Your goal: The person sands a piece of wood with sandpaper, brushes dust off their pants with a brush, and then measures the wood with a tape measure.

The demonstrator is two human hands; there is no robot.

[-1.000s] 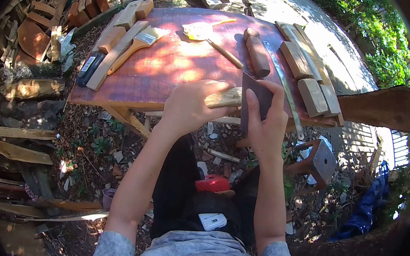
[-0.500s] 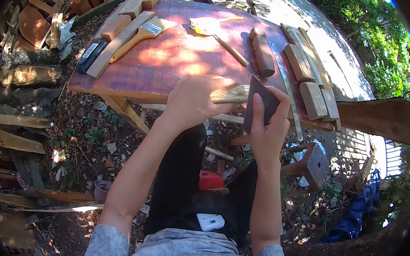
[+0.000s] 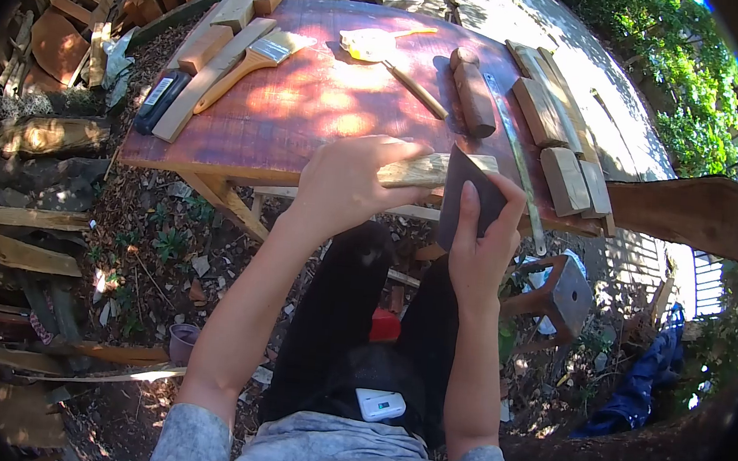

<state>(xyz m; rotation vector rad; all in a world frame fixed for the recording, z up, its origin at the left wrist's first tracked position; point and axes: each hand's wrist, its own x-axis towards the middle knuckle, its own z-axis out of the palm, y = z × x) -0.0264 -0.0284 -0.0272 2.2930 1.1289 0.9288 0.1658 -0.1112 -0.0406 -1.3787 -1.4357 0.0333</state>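
Note:
My left hand (image 3: 343, 176) is wrapped round one end of a pale, grained piece of wood (image 3: 414, 171), held level above the near edge of the table. In my right hand (image 3: 483, 254) a dark sheet of sandpaper (image 3: 465, 191) is pinched between thumb and fingers. The sheet stands upright and bent, overlapping the wood toward its free right end. Beyond my hands, on the reddish table (image 3: 253, 146), lie a dark wooden mallet-like block (image 3: 473, 97), a long thin metal strip (image 3: 516, 160) and a tool with a wooden handle (image 3: 418, 92).
A paintbrush (image 3: 247, 66), wooden strips and a black bottle-like object (image 3: 162, 103) lie at the table's left. Wooden blocks (image 3: 564, 182) line the right edge. A stool (image 3: 560, 298) stands below right. Stacked timber (image 3: 17, 235) fills the left side.
The sandpaper and my right hand have shifted slightly right and down along the wood, baring more of its end. My left hand stays nearly in place. My legs have moved closer together.

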